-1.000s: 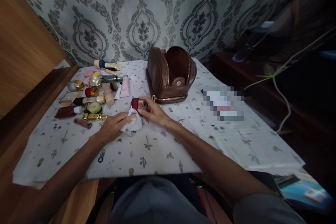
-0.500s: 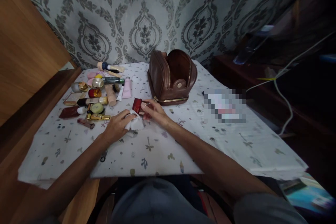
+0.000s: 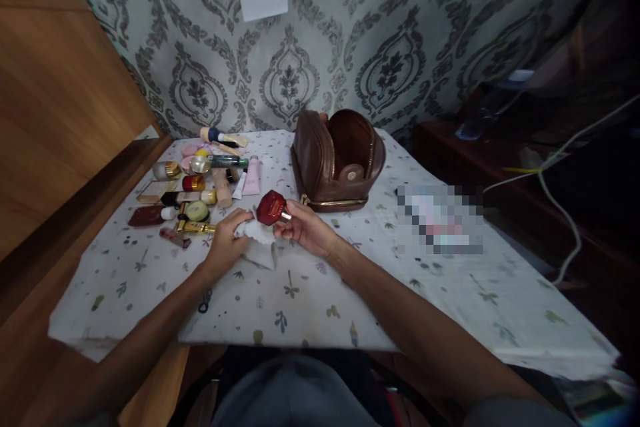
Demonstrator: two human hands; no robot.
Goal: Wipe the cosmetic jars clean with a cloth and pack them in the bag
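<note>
A small dark red perfume bottle (image 3: 271, 207) with a faceted body and a gold neck is tilted above the table, its neck end pinched by my right hand (image 3: 304, 227). My left hand (image 3: 226, 240) grips a white cloth or tissue (image 3: 260, 250) that hangs down and touches the bottle's left side. Behind my right hand stands a brown leather cosmetic bag (image 3: 333, 193), its zipped top gaping. Left of my left hand lie a gold tube (image 3: 200, 228), a pale green round compact (image 3: 197, 211) and a dark red bottle with a white cap (image 3: 148, 215).
More cosmetics sit at the table's left, among them a pink tube (image 3: 253, 177), a beige tube (image 3: 222, 188) and a brush (image 3: 213, 134). A pixelated flat item (image 3: 440, 220) lies at right. A wooden panel (image 3: 65, 93) borders the left side; a white cable (image 3: 565, 207) hangs at right.
The red bottle has turned in my right hand, so a faceted face now shows. The cloth hangs more loosely from my left hand. The whole view has shifted slightly.
</note>
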